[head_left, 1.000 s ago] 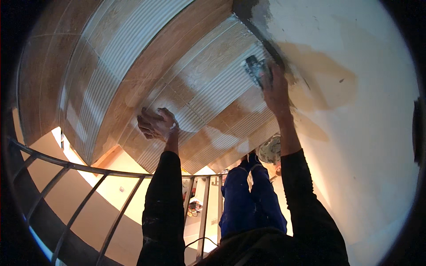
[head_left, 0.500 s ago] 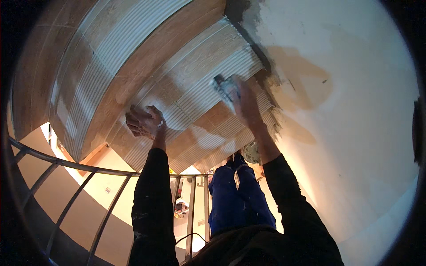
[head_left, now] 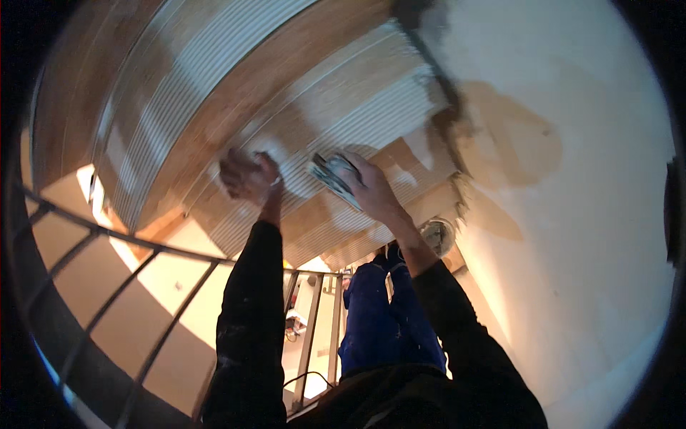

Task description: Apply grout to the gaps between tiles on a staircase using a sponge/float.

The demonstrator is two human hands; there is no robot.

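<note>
My right hand [head_left: 371, 189] grips a flat, grout-smeared hand tool [head_left: 330, 175], perhaps a float, against a ribbed, wood-look tiled stair tread [head_left: 379, 107]. A little to its left, my left hand [head_left: 246, 174], blurred, rests on the tread with loosely bent fingers and holds nothing. Whitish smears and thin joint lines show on the tiles around both hands.
More curved stairs [head_left: 143, 100] rise at the upper left. A metal railing [head_left: 157, 250] runs along the lower left above a lit lower level. A plastered wall [head_left: 572, 214] fills the right. A bucket [head_left: 439, 236] stands beside my blue-trousered legs [head_left: 386, 322].
My right hand has moved left and down with the tool, from beside the wall to near my left hand. My left hand stays on about the same part of the tread.
</note>
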